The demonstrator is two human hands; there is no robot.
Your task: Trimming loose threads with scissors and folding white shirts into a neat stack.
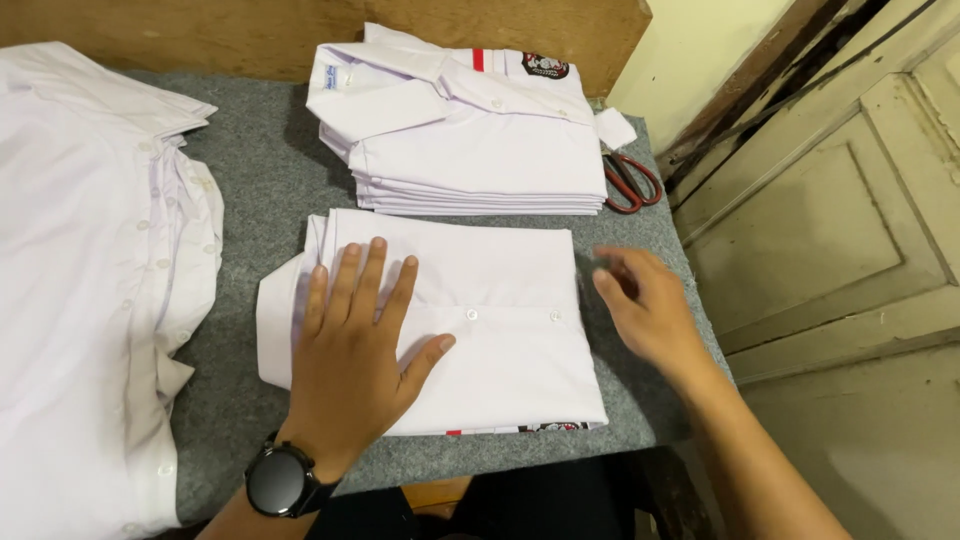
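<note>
A folded white shirt point(500, 310) lies face down on the grey felt-covered table point(260, 180) in front of me. My left hand point(355, 345), with a black watch on the wrist, presses flat on the shirt's left half, fingers spread. My right hand point(645, 305) hovers just off the shirt's right edge, fingers loosely apart and blurred, holding nothing.
A stack of folded white shirts point(465, 125) with a red stripe and dark badge sits at the back. Red-handled scissors point(630, 180) lie to its right near the table edge. Unfolded white shirts point(90, 280) are piled at the left. A cream panelled door point(850, 200) stands to the right.
</note>
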